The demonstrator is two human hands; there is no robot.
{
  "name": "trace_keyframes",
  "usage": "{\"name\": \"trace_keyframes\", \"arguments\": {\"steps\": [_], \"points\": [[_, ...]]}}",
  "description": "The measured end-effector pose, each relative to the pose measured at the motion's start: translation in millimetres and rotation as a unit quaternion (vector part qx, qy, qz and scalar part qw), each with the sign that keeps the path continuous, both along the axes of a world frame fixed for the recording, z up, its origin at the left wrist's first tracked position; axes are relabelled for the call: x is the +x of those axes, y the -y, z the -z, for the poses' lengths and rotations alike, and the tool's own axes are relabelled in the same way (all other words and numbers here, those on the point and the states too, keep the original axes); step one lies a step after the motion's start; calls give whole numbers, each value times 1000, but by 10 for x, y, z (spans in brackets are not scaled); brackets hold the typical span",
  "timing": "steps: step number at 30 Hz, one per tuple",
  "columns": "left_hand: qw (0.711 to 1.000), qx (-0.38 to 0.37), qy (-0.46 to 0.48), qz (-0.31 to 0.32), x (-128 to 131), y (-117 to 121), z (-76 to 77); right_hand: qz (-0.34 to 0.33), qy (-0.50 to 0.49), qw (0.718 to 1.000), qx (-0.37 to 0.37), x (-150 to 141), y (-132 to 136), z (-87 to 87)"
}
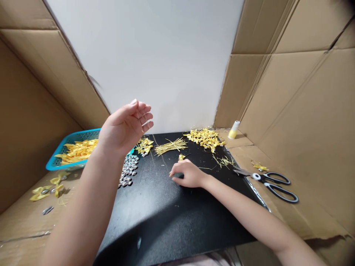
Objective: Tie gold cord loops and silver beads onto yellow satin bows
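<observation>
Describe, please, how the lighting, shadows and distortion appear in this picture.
Head view: a broad shadow darkens the near part of the black tabletop, with soft sheen beyond it; head view: silvery pieces show bright glints; head view: the left forearm looks stretched toward the bottom edge; head view: the upper right corner falls dark.

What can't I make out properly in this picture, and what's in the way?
All in the head view:
- Blue basket: its right part is hidden behind the left forearm.
- Silver pieces: the forearm may cover more, so no full count.
- Fine strand at the left hand: too thin to trace.
- Right hand: whatever its fingertips may hold is too small to tell.
- Right forearm: cut off by the bottom edge.
</observation>
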State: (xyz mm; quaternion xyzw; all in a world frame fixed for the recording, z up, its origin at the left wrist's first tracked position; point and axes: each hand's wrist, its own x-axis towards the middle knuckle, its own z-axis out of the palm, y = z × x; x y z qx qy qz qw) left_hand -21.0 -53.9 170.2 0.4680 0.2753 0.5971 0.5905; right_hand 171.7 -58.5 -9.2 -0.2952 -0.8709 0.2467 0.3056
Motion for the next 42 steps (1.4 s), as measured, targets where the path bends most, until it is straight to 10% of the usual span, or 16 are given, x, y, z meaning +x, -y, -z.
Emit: {"name": "trace_keyframes", "arguments": {"steps": [6,11,17,25,33,38,42], "points": [[994,47,-89,-51,-1,57,68,80,-117,989,-33,199,24,-400],[975,109,-176,-78,173,86,170,-49,-326,925,-189,-244,97,-788],[940,121,-270,-168,-83,9,349,-39,-360,887,-287,-587,288,-489],[903,19,-376,-207,-788,-159,874,55,-99,968,-224,-300,767,-198],[757,27,-626,-184,-733,-584,1238,-76,304,949,-24,-589,1267,-132],[647,52,-749,-135,-566,-775,1475,-92,260,961,-12,-357,1343,-169],[596,82,-793,-98,-545,-824,1540,71,157,982,-74,216,1253,-191]]}}
